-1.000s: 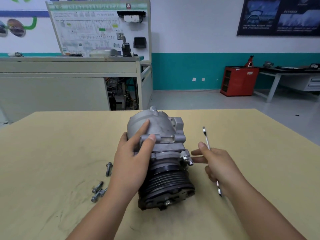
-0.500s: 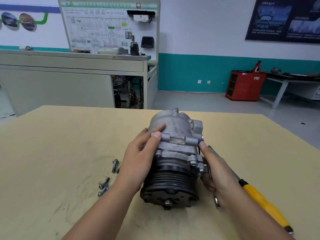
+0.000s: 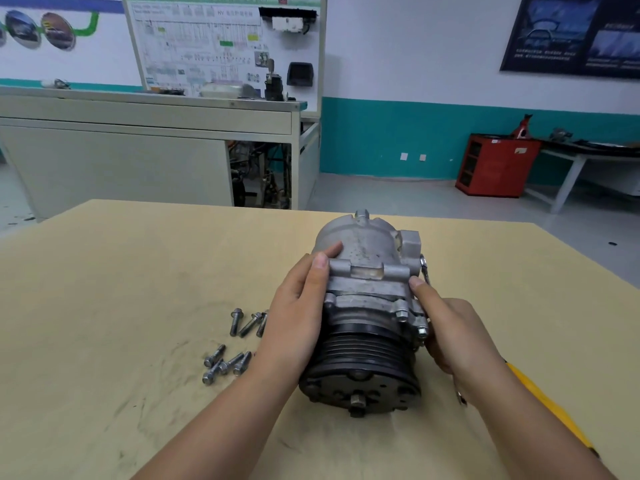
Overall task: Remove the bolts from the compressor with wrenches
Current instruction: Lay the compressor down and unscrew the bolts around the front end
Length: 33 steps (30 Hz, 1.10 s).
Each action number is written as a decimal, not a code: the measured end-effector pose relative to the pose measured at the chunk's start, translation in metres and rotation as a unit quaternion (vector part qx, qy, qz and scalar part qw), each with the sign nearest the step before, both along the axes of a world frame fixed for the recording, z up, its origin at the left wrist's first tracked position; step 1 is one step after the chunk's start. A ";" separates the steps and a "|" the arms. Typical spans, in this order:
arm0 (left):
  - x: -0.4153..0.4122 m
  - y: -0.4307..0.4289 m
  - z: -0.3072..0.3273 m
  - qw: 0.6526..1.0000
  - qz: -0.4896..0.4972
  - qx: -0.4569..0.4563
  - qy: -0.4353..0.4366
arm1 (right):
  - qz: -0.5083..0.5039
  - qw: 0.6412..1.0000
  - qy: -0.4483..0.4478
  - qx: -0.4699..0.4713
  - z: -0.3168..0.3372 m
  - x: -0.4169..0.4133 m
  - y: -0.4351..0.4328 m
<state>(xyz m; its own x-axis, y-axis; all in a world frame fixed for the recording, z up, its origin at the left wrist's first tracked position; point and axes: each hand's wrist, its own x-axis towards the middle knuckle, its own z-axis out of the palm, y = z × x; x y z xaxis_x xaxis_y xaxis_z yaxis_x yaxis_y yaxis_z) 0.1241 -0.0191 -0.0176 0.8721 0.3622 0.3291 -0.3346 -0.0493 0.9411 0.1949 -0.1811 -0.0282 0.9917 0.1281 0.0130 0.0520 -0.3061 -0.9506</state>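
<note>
A grey metal compressor (image 3: 367, 271) with a black ribbed pulley facing me lies on the tan table (image 3: 104, 289). My left hand (image 3: 298, 306) rests on its left side, with fingers and thumb laid over the housing. My right hand (image 3: 450, 330) grips a thin silver wrench (image 3: 424, 268) against the compressor's right side; one wrench end shows above my fingers, the other below my wrist. Two bolts (image 3: 401, 315) still sit in the right flange. Several loose bolts (image 3: 225, 363) lie on the table left of my left arm.
A yellow-handled tool (image 3: 547, 407) lies on the table under my right forearm. Beyond the far table edge stand a grey workbench (image 3: 145, 150) with a wiring display board and a red cabinet (image 3: 495, 164) against the teal wall.
My right hand has brought the wrench from the air on the right up against the compressor's right side. My left hand has stayed on the housing. The view has shifted, so more loose bolts show.
</note>
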 end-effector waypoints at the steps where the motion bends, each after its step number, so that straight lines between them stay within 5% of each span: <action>1: 0.001 -0.002 -0.001 1.000 0.000 -0.002 -0.002 | -0.005 1.000 -0.004 -0.002 0.000 0.001 -0.001; 8: 0.010 -0.012 -0.007 0.999 0.025 -0.013 -0.020 | -0.030 0.999 -0.012 0.010 -0.004 0.008 -0.005; 18: 0.029 0.000 -0.006 0.997 0.075 0.009 -0.019 | 0.062 0.965 0.107 0.229 -0.013 0.016 -0.005; 25: 0.025 0.001 -0.008 0.987 0.161 0.012 0.015 | 0.012 0.999 0.025 -0.037 -0.010 0.019 -0.009; 30: -0.013 -0.011 0.005 0.946 0.261 0.103 -0.160 | 0.045 0.970 0.135 0.199 0.015 0.015 -0.027; 33: -0.034 -0.031 0.008 0.939 0.205 0.149 -0.232 | 0.158 0.926 0.190 0.285 0.031 0.003 -0.028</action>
